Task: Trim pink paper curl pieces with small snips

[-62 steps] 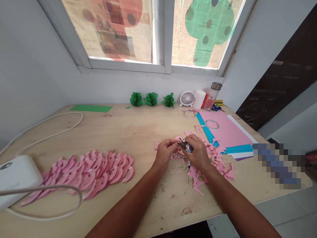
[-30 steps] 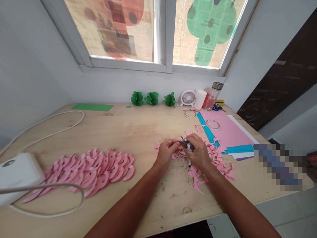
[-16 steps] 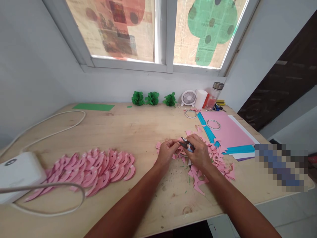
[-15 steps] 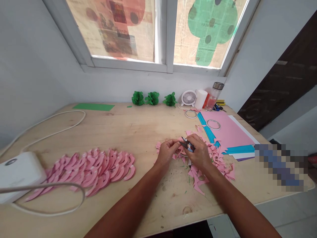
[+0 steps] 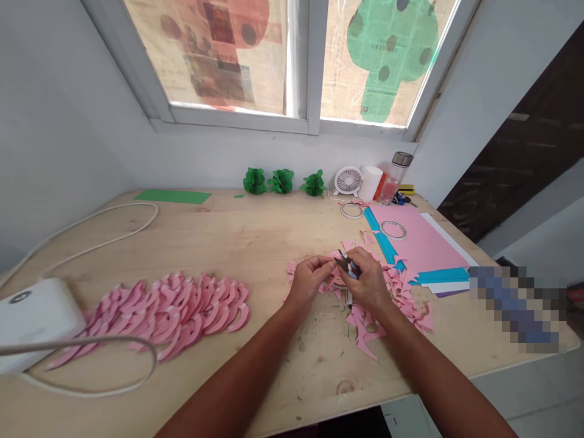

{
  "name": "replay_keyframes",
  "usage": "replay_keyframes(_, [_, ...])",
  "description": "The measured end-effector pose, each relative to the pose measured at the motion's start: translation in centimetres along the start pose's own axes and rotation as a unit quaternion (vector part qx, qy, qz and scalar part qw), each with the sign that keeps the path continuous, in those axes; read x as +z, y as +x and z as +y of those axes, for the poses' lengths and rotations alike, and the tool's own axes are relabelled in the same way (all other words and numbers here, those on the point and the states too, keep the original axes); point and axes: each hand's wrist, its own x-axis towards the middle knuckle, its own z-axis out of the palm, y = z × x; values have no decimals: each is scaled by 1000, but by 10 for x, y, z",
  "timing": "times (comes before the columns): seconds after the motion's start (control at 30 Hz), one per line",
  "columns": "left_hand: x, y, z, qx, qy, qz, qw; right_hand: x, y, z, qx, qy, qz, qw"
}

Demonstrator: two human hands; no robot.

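My right hand (image 5: 367, 277) grips a pair of small dark-bladed scissors (image 5: 347, 265), with the blades parted and pointing left. Facing it, my left hand (image 5: 311, 281) pinches a small piece of pink paper close to the blade tips; the fingers hide most of that piece. Pink paper scraps (image 5: 410, 298) lie scattered under and around both hands, mostly to the right. A broad heap of curved pink paper pieces (image 5: 182, 310) spreads over the table to the left of my hands.
Sheets of pink paper (image 5: 424, 237) lie at right with a tape roll (image 5: 393, 230) on top. A small fan (image 5: 348, 180) and glass bottle (image 5: 395, 179) stand by the wall, beside green paper balls (image 5: 280, 181). A white box (image 5: 36, 316) with a looping cable sits left.
The scissors' blades have opened wider between my hands. Both hands stay in nearly the same place.
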Motion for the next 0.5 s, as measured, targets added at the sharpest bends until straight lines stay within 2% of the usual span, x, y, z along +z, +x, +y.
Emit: replay_keyframes(0.5, [-1, -1, 2, 26, 35, -22, 999, -2, 2, 0, 32, -7, 27, 999])
